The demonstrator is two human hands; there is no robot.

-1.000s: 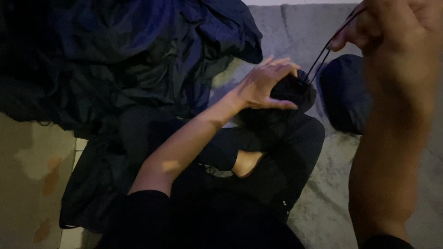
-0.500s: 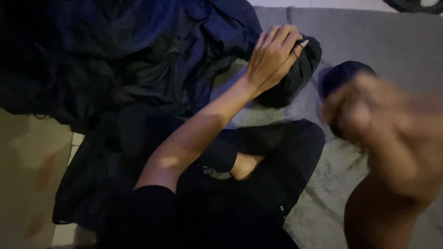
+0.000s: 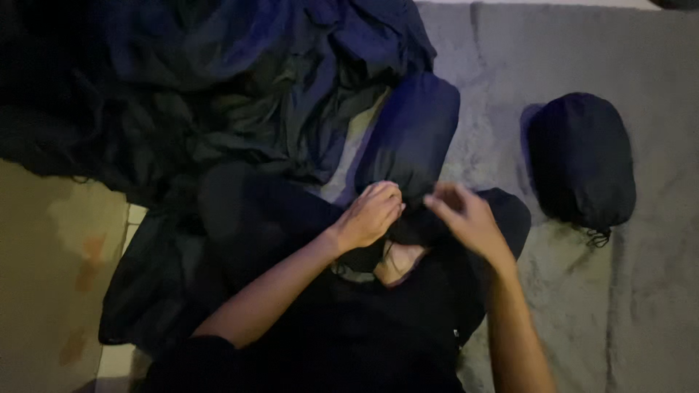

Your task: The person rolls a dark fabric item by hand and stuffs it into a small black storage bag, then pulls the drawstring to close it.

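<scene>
- The person sits cross-legged in dark clothes on a grey carpet; both forearms reach forward over the lap.
- The left hand is curled tight, gripping the near end of a dark blue stuffed bag that lies just past the knees.
- The right hand pinches the same gathered end, fingers bent; whether it holds a cord I cannot tell.
- The bag looks soft, light and slippery, so the bunched neck seems the best place to hold it.
- A second packed bag lies well apart at right.
- Loose dark fabric is heaped beyond at left.
</scene>
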